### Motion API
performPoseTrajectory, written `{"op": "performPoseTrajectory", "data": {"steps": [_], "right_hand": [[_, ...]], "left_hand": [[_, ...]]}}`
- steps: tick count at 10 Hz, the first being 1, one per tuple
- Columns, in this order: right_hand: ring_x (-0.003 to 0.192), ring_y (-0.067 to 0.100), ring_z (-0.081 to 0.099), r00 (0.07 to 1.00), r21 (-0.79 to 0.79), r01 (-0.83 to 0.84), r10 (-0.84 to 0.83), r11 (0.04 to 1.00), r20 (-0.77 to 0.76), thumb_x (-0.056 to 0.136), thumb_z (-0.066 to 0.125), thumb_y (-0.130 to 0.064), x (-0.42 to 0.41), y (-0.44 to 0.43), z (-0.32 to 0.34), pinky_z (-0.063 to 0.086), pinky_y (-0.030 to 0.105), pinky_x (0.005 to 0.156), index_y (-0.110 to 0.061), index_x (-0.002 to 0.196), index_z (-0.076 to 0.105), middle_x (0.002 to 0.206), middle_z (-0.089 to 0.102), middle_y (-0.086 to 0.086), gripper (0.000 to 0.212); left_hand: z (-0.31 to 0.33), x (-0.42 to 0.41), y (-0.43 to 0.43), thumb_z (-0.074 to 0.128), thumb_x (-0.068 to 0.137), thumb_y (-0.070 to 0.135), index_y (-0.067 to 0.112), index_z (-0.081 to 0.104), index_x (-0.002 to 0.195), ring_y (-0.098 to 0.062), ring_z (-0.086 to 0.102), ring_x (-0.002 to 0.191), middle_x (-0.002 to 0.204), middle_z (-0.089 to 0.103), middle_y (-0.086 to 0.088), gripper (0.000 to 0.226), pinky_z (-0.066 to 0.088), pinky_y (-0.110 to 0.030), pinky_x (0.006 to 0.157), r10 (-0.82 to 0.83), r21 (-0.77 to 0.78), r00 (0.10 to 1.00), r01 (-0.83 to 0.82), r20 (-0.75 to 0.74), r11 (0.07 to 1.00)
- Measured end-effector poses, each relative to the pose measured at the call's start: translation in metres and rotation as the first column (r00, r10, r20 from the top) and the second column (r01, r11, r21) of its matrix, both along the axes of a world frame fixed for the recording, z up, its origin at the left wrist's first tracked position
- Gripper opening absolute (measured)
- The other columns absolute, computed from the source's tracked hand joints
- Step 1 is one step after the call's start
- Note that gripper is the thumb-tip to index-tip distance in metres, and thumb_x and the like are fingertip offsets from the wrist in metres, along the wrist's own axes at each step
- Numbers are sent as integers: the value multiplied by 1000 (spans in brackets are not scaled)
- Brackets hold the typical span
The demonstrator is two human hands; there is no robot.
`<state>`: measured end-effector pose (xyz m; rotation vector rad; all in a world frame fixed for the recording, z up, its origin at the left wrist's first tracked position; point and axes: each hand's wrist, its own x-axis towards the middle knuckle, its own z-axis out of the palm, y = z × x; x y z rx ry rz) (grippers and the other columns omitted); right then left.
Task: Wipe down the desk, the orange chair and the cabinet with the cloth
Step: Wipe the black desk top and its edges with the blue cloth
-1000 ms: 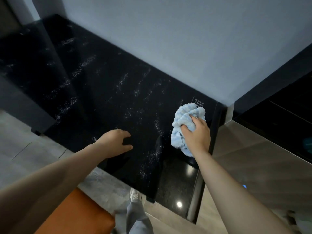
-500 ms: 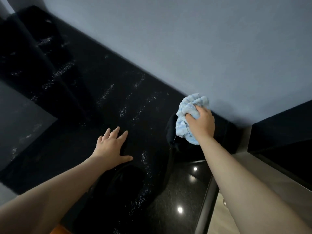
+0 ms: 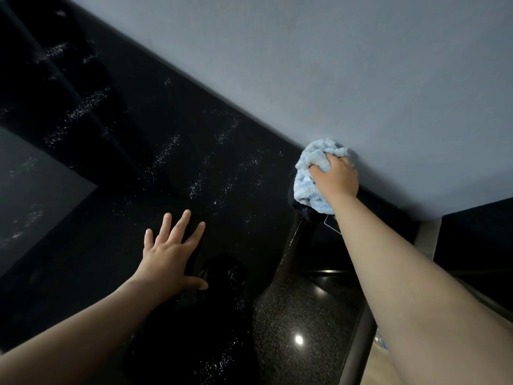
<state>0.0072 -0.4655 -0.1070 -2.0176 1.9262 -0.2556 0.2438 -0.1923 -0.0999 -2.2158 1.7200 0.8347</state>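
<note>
Blue cloth (image 3: pixel 311 176) sits gripped in the right hand (image 3: pixel 337 179) by the wall (image 3: pixel 361 79); left hand (image 3: pixel 169 255) spread flat. Long overlapping strokes should clear the speckled desk (image 3: pixel 227 173).

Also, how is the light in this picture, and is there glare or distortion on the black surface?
Head view: dim, cool light; the glossy black desk mirrors one small bright lamp spot and a dark reflection of the person; pale speckled streaks catch the light. Head view: wide-angle stretch lengthens both forearms toward the lower corners; the cloth and right hand look sharp.
</note>
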Motion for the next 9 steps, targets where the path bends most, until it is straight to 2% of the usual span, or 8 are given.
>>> {"op": "performPoseTrajectory", "data": {"steps": [2,3,4,6,9], "right_hand": [[99,30,55,999,48,-44,44,998,-11,76,46,-49,-2,4,2,40,40,93,-23,93,66,107,63,5,37],[103,34,53,999,42,-37,38,998,-16,72,41,-54,-1,15,0,38,38,88,-25,96,65,114,60,4,45],[110,36,48,999,48,-27,28,998,-20,81,52,-50,0,27,1,38,35,82,-24,111,64,124,55,3,42],[119,32,42,999,24,-24,24,999,-32,87,55,-45,3,53,0,39,35,82,-22,130,57,134,49,1,49],[123,27,39,999,8,-34,35,999,-35,87,55,-46,6,84,1,42,35,81,-22,136,52,137,46,0,55]], "left_hand": [[-1,-1,0,69,67,68,32,-13,151,-33,-28,142,154,-32,0,122,-3,-59,115,-4,5,1000,4,-2,1000],[0,-1,0,68,67,68,32,-13,151,-34,-28,142,155,-32,0,122,-2,-59,115,-9,7,1000,9,-1,1000],[1,-1,0,69,68,67,32,-13,151,-34,-28,142,155,-32,0,122,-3,-59,115,-8,13,1000,8,-8,1000],[-1,-1,0,69,66,68,33,-12,151,-34,-27,142,155,-31,0,123,-2,-60,115,-3,18,1000,3,-4,1000],[-3,1,0,69,66,68,33,-11,151,-35,-27,142,155,-30,0,122,-3,-60,114,-1,9,1000,1,-16,1000]]}}
